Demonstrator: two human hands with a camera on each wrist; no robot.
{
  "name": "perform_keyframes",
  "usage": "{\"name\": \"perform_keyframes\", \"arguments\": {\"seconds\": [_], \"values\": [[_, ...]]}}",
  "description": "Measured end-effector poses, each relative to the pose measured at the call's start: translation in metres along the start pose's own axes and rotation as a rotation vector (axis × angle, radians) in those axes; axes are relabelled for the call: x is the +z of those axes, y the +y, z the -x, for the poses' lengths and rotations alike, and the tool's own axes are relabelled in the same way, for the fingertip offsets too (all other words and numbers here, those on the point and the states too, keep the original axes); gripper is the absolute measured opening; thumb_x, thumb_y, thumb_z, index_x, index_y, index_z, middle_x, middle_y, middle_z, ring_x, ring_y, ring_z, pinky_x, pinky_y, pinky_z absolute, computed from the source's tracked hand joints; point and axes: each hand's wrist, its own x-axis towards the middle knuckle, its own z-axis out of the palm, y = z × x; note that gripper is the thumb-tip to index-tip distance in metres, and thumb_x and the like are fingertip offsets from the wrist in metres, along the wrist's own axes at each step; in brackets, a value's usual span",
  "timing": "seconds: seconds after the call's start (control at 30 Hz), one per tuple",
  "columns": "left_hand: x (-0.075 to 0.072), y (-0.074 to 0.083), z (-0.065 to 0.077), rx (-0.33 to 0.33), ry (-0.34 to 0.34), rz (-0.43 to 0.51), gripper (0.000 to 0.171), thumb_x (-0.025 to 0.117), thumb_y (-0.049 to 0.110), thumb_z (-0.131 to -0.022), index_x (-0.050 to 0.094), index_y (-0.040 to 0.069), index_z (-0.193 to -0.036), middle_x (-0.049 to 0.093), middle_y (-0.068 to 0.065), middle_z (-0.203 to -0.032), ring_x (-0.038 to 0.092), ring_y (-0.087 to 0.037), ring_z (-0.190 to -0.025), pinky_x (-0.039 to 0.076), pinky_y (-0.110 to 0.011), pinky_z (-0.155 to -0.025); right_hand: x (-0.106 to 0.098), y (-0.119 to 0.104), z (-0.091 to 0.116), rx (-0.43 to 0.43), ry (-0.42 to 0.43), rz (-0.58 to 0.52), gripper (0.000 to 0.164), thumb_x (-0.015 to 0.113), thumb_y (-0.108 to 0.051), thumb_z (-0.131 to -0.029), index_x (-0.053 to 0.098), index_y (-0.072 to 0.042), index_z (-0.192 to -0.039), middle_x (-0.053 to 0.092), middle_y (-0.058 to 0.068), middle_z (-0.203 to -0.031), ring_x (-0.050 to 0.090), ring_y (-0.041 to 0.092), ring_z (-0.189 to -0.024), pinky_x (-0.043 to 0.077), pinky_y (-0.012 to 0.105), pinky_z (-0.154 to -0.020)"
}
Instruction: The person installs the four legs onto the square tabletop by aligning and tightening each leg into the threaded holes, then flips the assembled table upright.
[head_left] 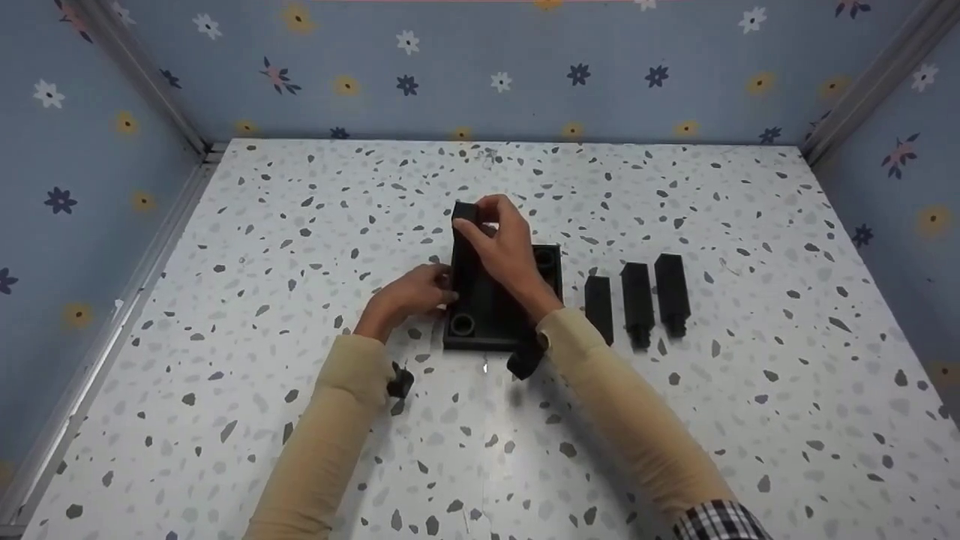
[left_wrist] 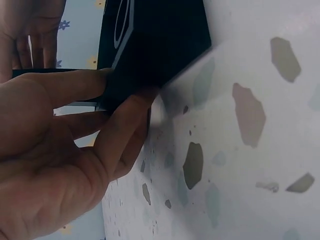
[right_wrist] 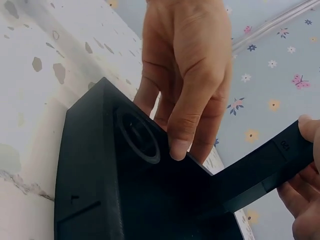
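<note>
A black rectangular base point(head_left: 491, 346) with raised rims lies on the tabletop, round sockets showing in its near-left and far-right corners. At its far-left corner stands a black square post point(head_left: 465, 213), marked "120" in the right wrist view. My right hand point(head_left: 510, 244) pinches the upper end of this post between thumb and fingers. The post's lower end meets the base at the rim. My left hand point(head_left: 415, 291) grips the base's left wall, thumb over the rim point(right_wrist: 181, 145) and fingers along the outside.
To the right of the base, three more black posts lie in a row: a near one point(head_left: 598, 307), a middle one point(head_left: 636, 300) and a far one point(head_left: 672, 292), two with narrower threaded-looking ends showing. Flower-patterned blue panels point(head_left: 480, 67) enclose the speckled white tabletop point(head_left: 300, 217).
</note>
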Motion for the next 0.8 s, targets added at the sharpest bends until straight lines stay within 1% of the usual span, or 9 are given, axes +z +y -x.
{"name": "perform_keyframes", "arguments": {"seconds": [0.13, 0.23, 0.37, 0.43, 0.63, 0.8], "values": [[0.0017, 0.0034, 0.0025, 0.001, 0.0, 0.028, 0.049, 0.053, 0.002, -0.092, 0.04, -0.001, -0.14, 0.051, -0.02, -0.127, 0.057, -0.03, -0.111, 0.054, -0.037, -0.092, 0.0014, 0.0003, 0.0006, -0.003, 0.015, 0.0, 0.036, 0.073, -0.022, -0.085, 0.055, 0.0, -0.107, 0.06, 0.012, -0.105, 0.061, 0.019, -0.098, 0.056, 0.032, -0.086], [0.0032, 0.0061, 0.004, -0.003, 0.001, 0.049, 0.051, 0.053, 0.001, -0.092, 0.038, -0.001, -0.141, 0.051, -0.021, -0.129, 0.057, -0.03, -0.112, 0.054, -0.036, -0.092, 0.0023, 0.0, 0.0002, 0.001, 0.026, -0.008, 0.036, 0.073, -0.018, -0.085, 0.055, 0.003, -0.108, 0.06, 0.015, -0.106, 0.061, 0.022, -0.099, 0.056, 0.034, -0.087], [0.0044, 0.0088, 0.0046, -0.024, 0.012, 0.052, 0.053, 0.052, 0.002, -0.093, 0.036, -0.001, -0.143, 0.051, -0.02, -0.13, 0.057, -0.029, -0.112, 0.054, -0.036, -0.092, 0.0036, -0.001, -0.0005, 0.014, 0.038, -0.011, 0.036, 0.072, -0.012, -0.085, 0.054, 0.008, -0.109, 0.059, 0.021, -0.107, 0.06, 0.028, -0.101, 0.055, 0.039, -0.088], [0.0045, 0.0095, 0.0045, -0.035, 0.019, 0.04, 0.054, 0.053, 0.002, -0.093, 0.035, -0.001, -0.143, 0.051, -0.02, -0.131, 0.057, -0.029, -0.112, 0.054, -0.036, -0.092, 0.004, -0.0014, -0.0002, 0.027, 0.04, -0.012, 0.037, 0.072, -0.011, -0.085, 0.053, 0.008, -0.11, 0.059, 0.021, -0.108, 0.06, 0.028, -0.102, 0.055, 0.038, -0.09], [0.0036, 0.0079, 0.0034, -0.06, 0.032, -0.007, 0.055, 0.053, 0.005, -0.093, 0.034, 0.001, -0.145, 0.051, -0.018, -0.13, 0.057, -0.026, -0.111, 0.052, -0.036, -0.096, 0.0032, -0.001, 0.0018, 0.077, 0.034, -0.035, 0.039, 0.074, -0.021, -0.084, 0.055, 0.0, -0.112, 0.059, 0.013, -0.11, 0.059, 0.019, -0.103, 0.054, 0.027, -0.09], [0.0032, 0.0074, 0.002, -0.073, 0.032, -0.03, 0.056, 0.052, 0.007, -0.094, 0.034, 0.002, -0.146, 0.052, -0.017, -0.13, 0.056, -0.026, -0.111, 0.05, -0.037, -0.098, 0.0028, -0.0008, 0.0029, 0.081, 0.037, -0.055, 0.039, 0.074, -0.025, -0.084, 0.056, -0.003, -0.111, 0.06, 0.01, -0.11, 0.059, 0.017, -0.104, 0.053, 0.026, -0.09]]}}
